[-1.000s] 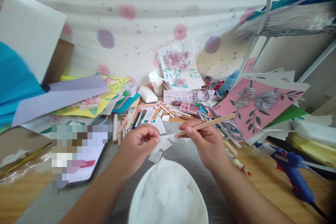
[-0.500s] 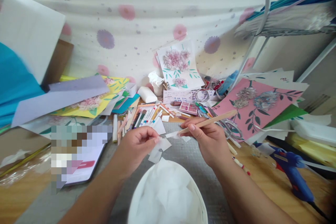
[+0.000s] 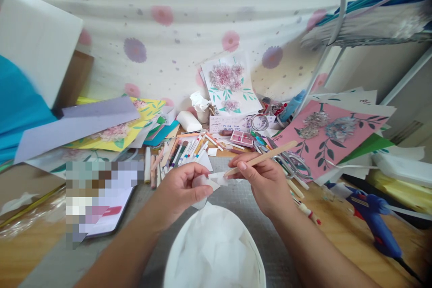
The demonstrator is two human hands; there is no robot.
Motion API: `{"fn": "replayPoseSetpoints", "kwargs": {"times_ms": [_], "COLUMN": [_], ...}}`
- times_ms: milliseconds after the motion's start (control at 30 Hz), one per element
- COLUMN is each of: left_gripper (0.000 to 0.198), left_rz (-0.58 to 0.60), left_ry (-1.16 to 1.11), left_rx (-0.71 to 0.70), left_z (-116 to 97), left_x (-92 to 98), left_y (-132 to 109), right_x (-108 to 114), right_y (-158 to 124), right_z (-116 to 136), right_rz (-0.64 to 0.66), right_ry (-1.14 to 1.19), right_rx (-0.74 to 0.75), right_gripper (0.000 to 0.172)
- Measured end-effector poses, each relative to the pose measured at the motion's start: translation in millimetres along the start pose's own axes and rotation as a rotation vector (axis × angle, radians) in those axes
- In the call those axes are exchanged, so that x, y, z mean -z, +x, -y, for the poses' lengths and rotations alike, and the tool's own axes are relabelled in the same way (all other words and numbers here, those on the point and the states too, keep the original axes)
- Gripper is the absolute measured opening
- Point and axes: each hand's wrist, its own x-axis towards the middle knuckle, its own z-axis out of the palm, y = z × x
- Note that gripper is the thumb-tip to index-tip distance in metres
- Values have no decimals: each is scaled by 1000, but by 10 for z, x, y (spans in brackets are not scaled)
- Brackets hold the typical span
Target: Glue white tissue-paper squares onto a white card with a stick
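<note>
Small pieces of thin white paper (image 3: pixel 213 184) are pinched between the thumb and fingers of my left hand (image 3: pixel 178 191). My right hand (image 3: pixel 268 184) is closed around a flat wooden craft stick (image 3: pixel 273 153), whose lower left end rests against a strip of the paper. Whether the right fingers also grip that strip, I cannot tell. Just below both hands stands a white bowl (image 3: pixel 171 263), filled with a loose heap of thin white paper pieces (image 3: pixel 214 252). My left fingertips are above its far rim.
A phone (image 3: pixel 118 207) lies on the left of the grey mat (image 3: pixel 148 252). Markers (image 3: pixel 189 150) and a pink-lidded box (image 3: pixel 242 138) sit behind the hands. On the right are a blue glue gun (image 3: pixel 374 218) and a pink flower card (image 3: pixel 332 139).
My right hand has shifted slightly left with the craft stick, bringing its tip closer to my left hand. The left fingers have spread a little around the paper pieces.
</note>
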Motion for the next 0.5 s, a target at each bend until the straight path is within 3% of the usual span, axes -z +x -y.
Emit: {"fn": "replayPoseSetpoints", "kwargs": {"times_ms": [167,333,400,500], "left_gripper": [19,17,17,15], "left_rz": [-55,-92,-101,-59], "left_ry": [212,236,251,346], "left_rx": [-119,-150,-165,-174], "left_z": [-2,-26,-74,-178], "left_x": [24,59,80,88], "left_y": [3,19,-17,-157], "right_x": [2,32,52,75], "right_y": [11,33,23,-16], "right_z": [0,48,98,216], "right_rz": [9,38,103,316], "right_ry": [12,33,76,182], "right_rx": [-5,-63,-122,-205], "right_gripper": [6,6,7,8]}}
